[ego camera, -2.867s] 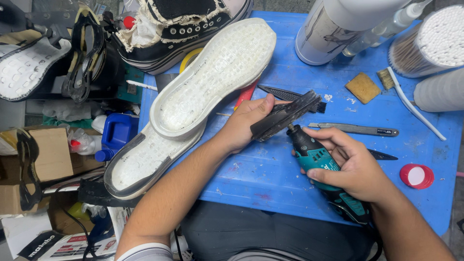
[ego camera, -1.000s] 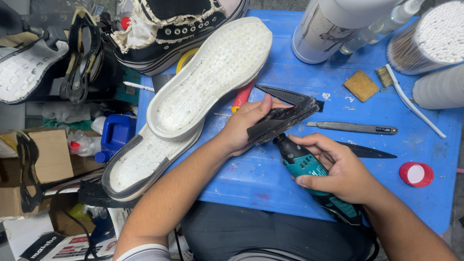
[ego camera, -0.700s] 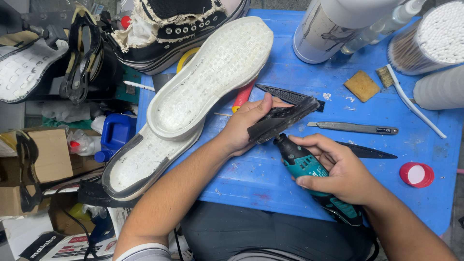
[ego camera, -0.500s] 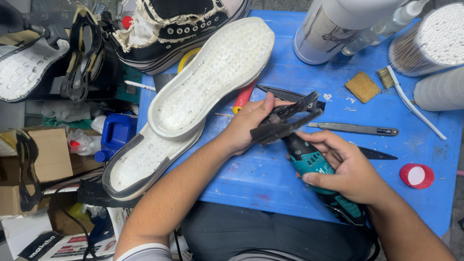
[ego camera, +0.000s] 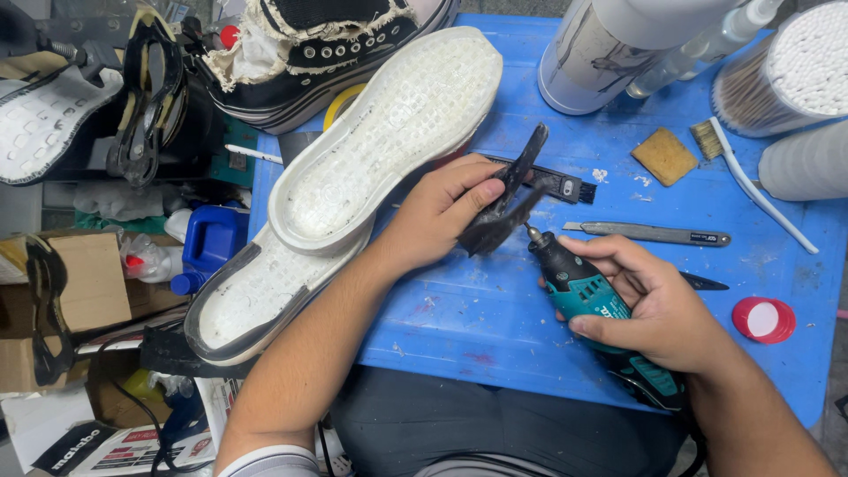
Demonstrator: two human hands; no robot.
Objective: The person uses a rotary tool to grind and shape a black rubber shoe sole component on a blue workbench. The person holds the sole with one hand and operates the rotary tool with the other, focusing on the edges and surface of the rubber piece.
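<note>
My left hand [ego camera: 442, 212] pinches a curved black rubber strip [ego camera: 511, 196], holding it tilted up on edge above the blue table [ego camera: 495, 309]. My right hand [ego camera: 658, 305] grips a teal and black rotary tool [ego camera: 594, 299], whose small tip sits just below the strip's lower end, close to touching it. Just left of my left hand lie two white shoe soles [ego camera: 371, 150], stacked and overlapping, tread side up.
A black brush [ego camera: 556, 184], a metal knife [ego camera: 649, 233], a red lid [ego camera: 763, 320], a yellow sponge [ego camera: 664, 155], a white-handled brush [ego camera: 751, 181] and large white containers [ego camera: 609, 49] lie about the table. A black sneaker upper [ego camera: 327, 44] sits at the back; boxes and a blue bottle [ego camera: 208, 243] stand at left.
My left hand has turned the black strip from lying flat to standing nearly upright. The rotary tool has shifted slightly right and up, its tip now at the strip's lower end.
</note>
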